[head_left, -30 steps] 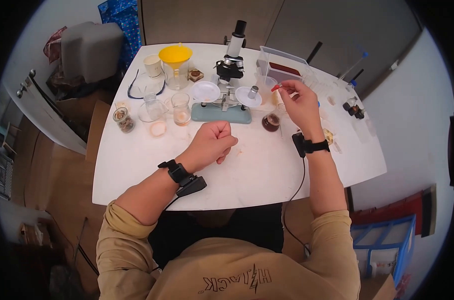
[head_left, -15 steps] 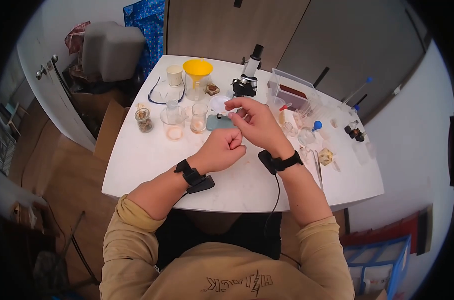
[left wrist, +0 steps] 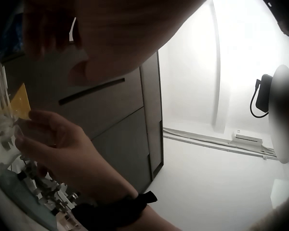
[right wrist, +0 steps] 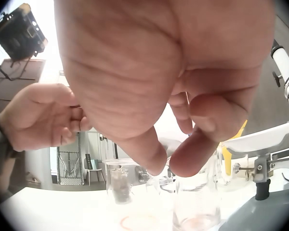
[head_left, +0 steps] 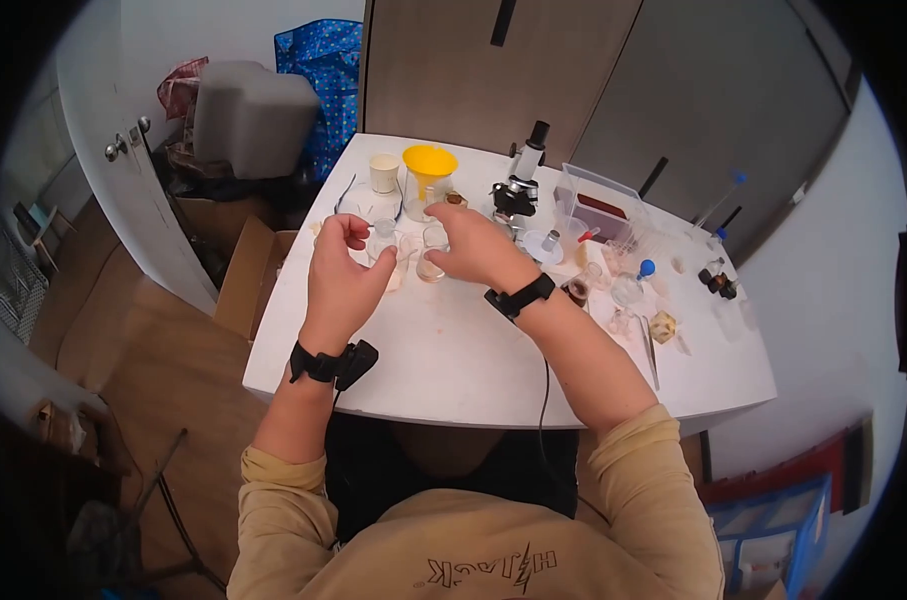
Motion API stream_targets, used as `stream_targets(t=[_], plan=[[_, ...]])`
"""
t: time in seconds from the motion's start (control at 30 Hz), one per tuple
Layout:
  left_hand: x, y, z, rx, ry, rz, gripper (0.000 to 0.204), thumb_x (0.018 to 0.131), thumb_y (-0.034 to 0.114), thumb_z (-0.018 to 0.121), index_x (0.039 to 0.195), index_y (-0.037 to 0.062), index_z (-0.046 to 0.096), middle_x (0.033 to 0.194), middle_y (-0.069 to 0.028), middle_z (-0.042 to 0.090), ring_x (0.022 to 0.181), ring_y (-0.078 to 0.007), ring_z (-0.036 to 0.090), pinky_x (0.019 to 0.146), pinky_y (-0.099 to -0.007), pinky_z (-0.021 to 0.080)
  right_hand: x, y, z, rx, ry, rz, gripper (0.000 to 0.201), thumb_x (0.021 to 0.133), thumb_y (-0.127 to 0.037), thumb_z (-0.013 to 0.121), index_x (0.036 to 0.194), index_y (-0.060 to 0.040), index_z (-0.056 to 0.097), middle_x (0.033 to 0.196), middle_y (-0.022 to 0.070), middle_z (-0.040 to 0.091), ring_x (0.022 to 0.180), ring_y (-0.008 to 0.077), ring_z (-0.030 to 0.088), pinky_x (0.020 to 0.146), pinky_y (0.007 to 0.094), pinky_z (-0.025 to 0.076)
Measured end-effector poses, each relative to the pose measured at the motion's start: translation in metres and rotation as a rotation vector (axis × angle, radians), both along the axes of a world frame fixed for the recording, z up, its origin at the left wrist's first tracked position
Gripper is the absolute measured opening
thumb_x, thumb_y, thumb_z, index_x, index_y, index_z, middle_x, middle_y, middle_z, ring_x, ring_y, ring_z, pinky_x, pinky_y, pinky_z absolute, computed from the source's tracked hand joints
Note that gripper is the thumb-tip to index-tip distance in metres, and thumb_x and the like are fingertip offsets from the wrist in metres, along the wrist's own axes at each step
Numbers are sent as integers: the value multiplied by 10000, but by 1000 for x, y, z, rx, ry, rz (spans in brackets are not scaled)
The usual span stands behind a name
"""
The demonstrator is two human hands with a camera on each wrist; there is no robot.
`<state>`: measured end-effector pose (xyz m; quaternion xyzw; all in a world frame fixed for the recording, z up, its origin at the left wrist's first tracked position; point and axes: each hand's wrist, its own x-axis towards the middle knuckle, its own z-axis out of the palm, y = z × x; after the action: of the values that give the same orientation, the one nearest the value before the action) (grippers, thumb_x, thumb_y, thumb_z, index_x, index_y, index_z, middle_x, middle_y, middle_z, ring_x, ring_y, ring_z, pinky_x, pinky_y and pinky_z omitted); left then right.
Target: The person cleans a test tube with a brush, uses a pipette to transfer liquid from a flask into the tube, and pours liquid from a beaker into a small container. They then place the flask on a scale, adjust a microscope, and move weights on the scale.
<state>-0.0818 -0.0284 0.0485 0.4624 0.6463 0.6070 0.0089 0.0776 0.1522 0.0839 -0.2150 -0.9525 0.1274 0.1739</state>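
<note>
My left hand (head_left: 341, 285) is raised beside the glassware at the table's left. Its thumb stands apart from the loosely bent fingers, and nothing is in it. Close by its fingertips is a wide clear glass vessel (head_left: 381, 246). My right hand (head_left: 485, 252) reaches in from the right, thumb and fingers spread to either side of a small clear glass beaker (head_left: 432, 268). In the right wrist view the fingertips hang right at the upper part of that beaker (right wrist: 197, 204), which stands on the table with a reddish tint at its bottom.
Behind the hands stand a paper cup (head_left: 383, 172) and a yellow funnel (head_left: 430, 160). A microscope (head_left: 520, 180) and a balance pan (head_left: 539, 252) with a metal weight lie beyond my right hand. To the right are a red-bulbed dropper (head_left: 588, 235), a blue-topped flask (head_left: 628, 290) and tweezers (head_left: 649, 350).
My right hand has let go of the red-bulbed dropper at the right and swung left to the beaker. My left hand has uncurled from a fist and shifted left.
</note>
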Motion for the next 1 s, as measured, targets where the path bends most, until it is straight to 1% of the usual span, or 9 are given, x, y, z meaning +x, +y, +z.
stream_targets(t=[0.03,0.07,0.1,0.2,0.3,0.53,0.63,0.83,1.0], plan=[[-2,-3,-4,-27,28,35,496,885,175,908,1245,12,609,1183,-113,687,1080,-231,682,798,-346,617,-4,4,-7,26,-6,-6,672,921,-210,861,1524,-1,650,1441,233,742,1320,409,713,1125,450,575],[-6,-5,-8,-161,33,9,682,863,193,934,1383,-35,556,1367,-187,645,1225,-296,658,941,-417,621,-9,6,-11,27,2,-1,672,921,-210,861,1524,-1,650,1441,233,742,1320,409,713,1125,450,575],[-8,-4,-17,-159,42,11,682,863,193,934,1383,-35,556,1367,-187,645,1225,-296,658,941,-417,621,-12,8,-14,22,-27,2,645,919,-192,857,1501,2,658,1426,233,745,1316,410,714,1119,454,578],[-4,0,-34,-271,121,-42,892,856,196,950,1522,-101,434,1468,-295,552,1361,-430,587,1187,-504,497,-17,13,-24,20,-28,-7,580,915,-141,842,1451,5,676,1399,233,750,1301,412,718,1105,461,584],[-1,11,-52,-247,226,36,939,881,212,945,1579,-93,396,1506,-270,542,1357,-360,605,1144,-464,535,-14,13,-26,27,19,4,502,900,-75,820,1378,5,687,1307,248,763,1248,429,733,1062,486,597],[0,26,-63,-267,224,54,996,884,217,947,1609,-119,353,1486,-303,546,1356,-410,595,1187,-477,489,6,-3,-22,30,-3,73,413,883,-8,791,1279,12,678,1152,261,782,1108,458,770,941,508,630],[0,30,-66,-281,276,54,993,900,242,944,1608,-126,353,1454,-313,581,1340,-426,611,1174,-483,496,20,-23,-8,-3,-126,18,500,930,-45,816,1405,-13,664,1223,234,790,1176,432,762,984,509,616],[10,35,-57,-325,278,93,928,946,253,907,1588,-136,363,1413,-365,633,1347,-478,647,1139,-514,515,59,-36,-18,76,-10,46,252,881,26,757,1116,30,667,1020,228,785,988,448,790,822,531,634],[21,34,-59,-304,334,75,905,914,250,920,1542,-110,376,1251,-246,637,1179,-401,662,1073,-494,522,92,-30,-25,133,23,68,237,872,28,765,1086,47,664,989,240,777,950,446,795,764,527,632]])
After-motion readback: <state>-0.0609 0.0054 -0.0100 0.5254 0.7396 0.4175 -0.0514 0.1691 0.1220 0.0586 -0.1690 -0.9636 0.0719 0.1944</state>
